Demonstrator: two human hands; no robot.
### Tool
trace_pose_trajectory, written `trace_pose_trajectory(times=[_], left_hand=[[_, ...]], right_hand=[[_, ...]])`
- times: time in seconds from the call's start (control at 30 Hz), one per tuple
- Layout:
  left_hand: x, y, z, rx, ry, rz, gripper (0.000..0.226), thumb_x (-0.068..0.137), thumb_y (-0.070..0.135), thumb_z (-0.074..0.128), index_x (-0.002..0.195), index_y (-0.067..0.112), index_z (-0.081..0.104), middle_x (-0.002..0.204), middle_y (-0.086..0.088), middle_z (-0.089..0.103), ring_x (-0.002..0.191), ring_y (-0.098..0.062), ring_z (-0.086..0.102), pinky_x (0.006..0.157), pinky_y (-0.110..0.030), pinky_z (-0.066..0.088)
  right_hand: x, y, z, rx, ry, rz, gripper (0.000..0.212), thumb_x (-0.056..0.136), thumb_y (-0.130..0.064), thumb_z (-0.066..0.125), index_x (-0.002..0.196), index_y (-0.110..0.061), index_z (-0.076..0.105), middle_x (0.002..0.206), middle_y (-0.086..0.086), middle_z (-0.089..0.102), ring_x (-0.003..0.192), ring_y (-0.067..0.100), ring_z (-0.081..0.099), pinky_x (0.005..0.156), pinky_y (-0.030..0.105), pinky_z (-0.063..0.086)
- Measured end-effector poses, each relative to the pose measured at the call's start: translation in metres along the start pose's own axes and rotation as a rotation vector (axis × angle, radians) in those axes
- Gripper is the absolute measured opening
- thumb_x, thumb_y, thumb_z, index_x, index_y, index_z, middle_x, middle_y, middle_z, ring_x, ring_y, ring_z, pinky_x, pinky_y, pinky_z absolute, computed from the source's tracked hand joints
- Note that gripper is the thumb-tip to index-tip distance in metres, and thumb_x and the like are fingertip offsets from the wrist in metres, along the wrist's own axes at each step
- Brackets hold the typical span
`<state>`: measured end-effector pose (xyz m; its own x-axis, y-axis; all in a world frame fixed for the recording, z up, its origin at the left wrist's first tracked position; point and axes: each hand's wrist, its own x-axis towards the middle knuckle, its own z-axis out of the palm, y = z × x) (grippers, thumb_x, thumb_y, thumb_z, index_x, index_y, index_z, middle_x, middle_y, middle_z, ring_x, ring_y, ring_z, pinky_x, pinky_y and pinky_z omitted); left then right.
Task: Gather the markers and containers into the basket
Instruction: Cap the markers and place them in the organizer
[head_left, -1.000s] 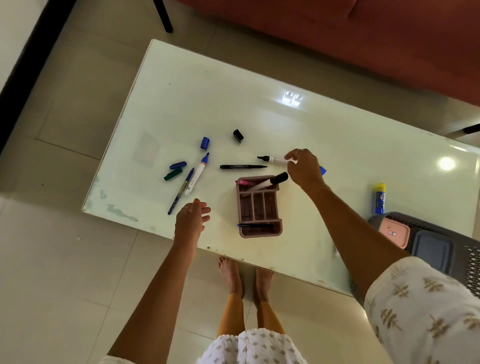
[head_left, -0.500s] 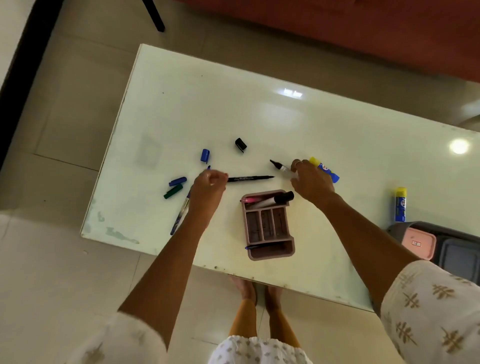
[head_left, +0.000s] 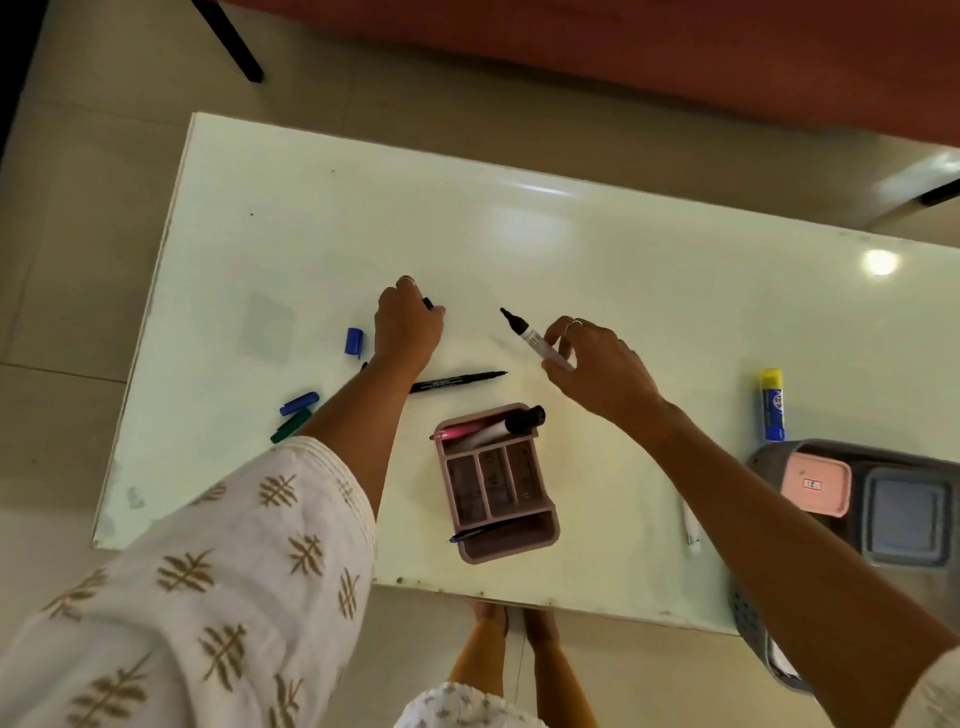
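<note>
Uncapped, the white marker (head_left: 535, 339) shows black tip.

L hand (head_left: 408, 325) curled in grip; R hand (head_left: 602, 371) pinching, both arms extended.

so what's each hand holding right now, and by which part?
Right hand pinches an uncapped white marker at its rear end, tip raised. Left hand grips a small black cap.

Home: sofa (head_left: 623, 47), tiled floor (head_left: 78, 234)
</note>
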<state>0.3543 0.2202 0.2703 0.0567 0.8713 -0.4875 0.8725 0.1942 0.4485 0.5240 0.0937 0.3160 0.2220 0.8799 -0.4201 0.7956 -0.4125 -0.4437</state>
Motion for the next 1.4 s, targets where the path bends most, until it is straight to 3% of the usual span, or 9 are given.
trace_pose_trajectory(times=[0.13,0.27,0.47,0.57,0.7,0.93,1.17,1.27,1.4], left_hand=[[-0.008,-0.005,0.005,0.005,-0.066,0.12,0.022,0.085,0.01,0.064,0.105,0.0,0.06,0.106,-0.017,0.065,0.099,-0.029,0.061,0.077,-0.028,0.043],[-0.03,-0.005,0.002,-0.143,0.014,0.052,0.027,0.088,0.011,0.061,0.114,0.001,0.06,0.113,-0.015,0.065,0.103,-0.027,0.063,0.078,-0.022,0.044],[-0.09,0.006,-0.027,-0.868,0.04,-0.208,0.021,0.087,0.008,0.063,0.107,0.004,0.061,0.092,-0.011,0.067,0.075,-0.015,0.065,0.082,-0.028,0.057],[-0.136,0.014,-0.04,-1.262,-0.103,-0.298,0.012,0.089,0.0,0.059,0.099,0.006,0.06,0.09,-0.013,0.066,0.079,-0.018,0.067,0.079,-0.025,0.059],[-0.181,0.017,-0.039,-1.498,-0.213,-0.285,0.014,0.089,-0.001,0.057,0.099,0.007,0.061,0.091,-0.013,0.067,0.083,-0.019,0.069,0.075,-0.026,0.06],[-0.219,0.022,-0.032,-1.526,-0.212,-0.235,0.015,0.091,0.007,0.057,0.103,0.013,0.062,0.091,-0.01,0.069,0.081,-0.015,0.071,0.081,-0.028,0.057],[-0.246,0.021,-0.027,-1.472,-0.19,-0.203,0.017,0.091,0.003,0.055,0.106,0.008,0.061,0.085,-0.011,0.067,0.076,-0.015,0.07,0.066,-0.022,0.059],[-0.255,0.019,-0.022,-1.439,-0.179,-0.229,0.017,0.091,0.003,0.056,0.107,0.006,0.062,0.084,-0.011,0.069,0.076,-0.015,0.071,0.069,-0.024,0.06],[-0.26,0.016,-0.017,-1.406,-0.057,-0.352,0.008,0.092,0.011,0.057,0.087,0.011,0.064,0.085,-0.015,0.069,0.082,-0.026,0.068,0.07,-0.032,0.059]], right_hand=[[-0.011,0.004,-0.004,0.04,0.075,0.022,0.022,0.087,-0.024,0.055,0.108,-0.02,0.057,0.093,-0.005,0.064,0.075,0.018,0.057,0.066,0.033,0.049],[-0.033,0.005,-0.016,0.134,0.163,0.051,0.018,0.084,-0.022,0.056,0.102,-0.017,0.057,0.084,-0.005,0.062,0.07,0.021,0.054,0.065,0.031,0.044],[-0.088,-0.007,-0.032,0.242,0.197,0.034,0.01,0.083,-0.017,0.054,0.092,-0.012,0.054,0.06,0.002,0.049,0.056,0.026,0.043,0.053,0.028,0.033],[-0.125,-0.023,-0.033,0.207,0.142,-0.019,0.014,0.089,-0.023,0.052,0.101,-0.016,0.053,0.065,0.009,0.056,0.062,0.034,0.053,0.056,0.035,0.041],[-0.16,-0.036,-0.023,0.144,0.066,-0.113,0.016,0.093,-0.029,0.045,0.103,-0.017,0.05,0.066,0.004,0.056,0.063,0.029,0.057,0.053,0.03,0.034],[-0.181,-0.037,-0.019,0.11,0.03,-0.127,0.022,0.095,-0.033,0.041,0.11,-0.018,0.049,0.067,0.004,0.058,0.058,0.023,0.056,0.05,0.028,0.035],[-0.19,-0.033,-0.02,0.03,0.014,-0.168,0.025,0.096,-0.033,0.039,0.112,-0.017,0.048,0.066,0.001,0.054,0.055,0.021,0.049,0.048,0.028,0.031],[-0.193,-0.034,-0.018,0.032,-0.008,-0.158,0.027,0.096,-0.035,0.038,0.114,-0.018,0.047,0.066,0.0,0.055,0.054,0.019,0.049,0.047,0.026,0.031],[-0.198,-0.04,-0.01,-0.071,-0.02,-0.202,0.037,0.099,-0.044,0.029,0.118,-0.017,0.045,0.07,-0.003,0.05,0.052,0.013,0.045,0.046,0.02,0.027]])
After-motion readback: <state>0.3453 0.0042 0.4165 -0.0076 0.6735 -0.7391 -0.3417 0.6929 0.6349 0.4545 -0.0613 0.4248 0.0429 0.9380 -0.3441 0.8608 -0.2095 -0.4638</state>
